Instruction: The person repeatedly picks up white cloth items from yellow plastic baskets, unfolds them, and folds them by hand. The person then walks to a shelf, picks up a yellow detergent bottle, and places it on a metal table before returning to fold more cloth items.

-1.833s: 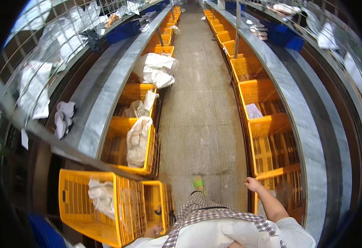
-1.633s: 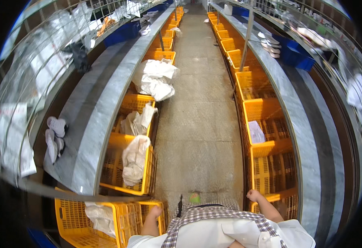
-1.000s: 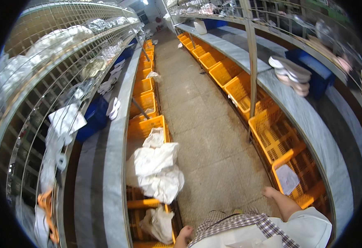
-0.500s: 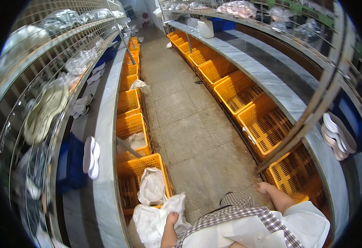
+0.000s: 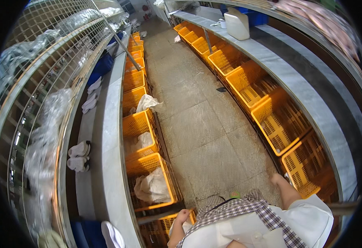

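Note:
My left hand [image 5: 184,215] hangs low beside the left row of crates, its fingers curled closed and nothing visible in them. Just beyond it is an orange plastic crate [image 5: 173,173] with a crumpled white bag [image 5: 153,185] inside. Part of another orange crate and some white material show under and behind that hand. On the other side, my right hand [image 5: 277,180] hangs near an orange crate [image 5: 313,182] below the right shelf. It is blurred, so its finger positions are unclear. I see nothing held in it.
A tiled aisle [image 5: 193,124] runs ahead between two rows of orange crates under grey shelves. White shoes [image 5: 78,156] and a blue bin [image 5: 86,235] sit on the left shelf. A white jug [image 5: 236,25] stands on the right shelf. Wire racks hold plastic-wrapped items.
My view has moved forward along the aisle; the near left crate and its white bag are closer, and a bag overhanging the crate has passed behind. Both hands still hang at my sides.

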The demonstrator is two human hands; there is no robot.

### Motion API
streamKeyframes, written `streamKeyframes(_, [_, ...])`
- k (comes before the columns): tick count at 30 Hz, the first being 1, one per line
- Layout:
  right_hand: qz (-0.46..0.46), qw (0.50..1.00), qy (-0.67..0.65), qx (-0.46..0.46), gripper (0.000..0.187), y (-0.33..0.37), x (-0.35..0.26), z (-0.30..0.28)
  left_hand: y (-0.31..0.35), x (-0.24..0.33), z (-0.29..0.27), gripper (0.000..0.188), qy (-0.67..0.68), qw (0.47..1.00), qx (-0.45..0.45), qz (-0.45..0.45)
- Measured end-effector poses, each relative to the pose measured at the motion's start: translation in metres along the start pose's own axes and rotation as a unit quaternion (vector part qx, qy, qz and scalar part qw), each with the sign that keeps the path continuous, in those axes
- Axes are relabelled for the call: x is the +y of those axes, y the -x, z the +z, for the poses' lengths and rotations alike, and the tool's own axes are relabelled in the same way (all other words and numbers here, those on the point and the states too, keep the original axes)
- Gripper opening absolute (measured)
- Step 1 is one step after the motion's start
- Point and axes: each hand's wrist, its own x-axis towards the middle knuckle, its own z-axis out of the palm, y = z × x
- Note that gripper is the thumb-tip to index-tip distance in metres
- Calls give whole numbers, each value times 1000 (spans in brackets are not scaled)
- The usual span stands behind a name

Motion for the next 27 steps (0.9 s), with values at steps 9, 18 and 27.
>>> streamKeyframes(9, [-253,955,-119,99,30,-277,-409,-256,-202,78,-166,21,122,976,103,-148])
streamKeyframes(18, [-55,998,-19,-21,31,-465,-417,-281,-557,416,-413,18,136,981,123,61])
streamKeyframes(27, [-16,988,125,-93,40,-738,-583,-421,-717,828,-533,31,201,945,-197,164])
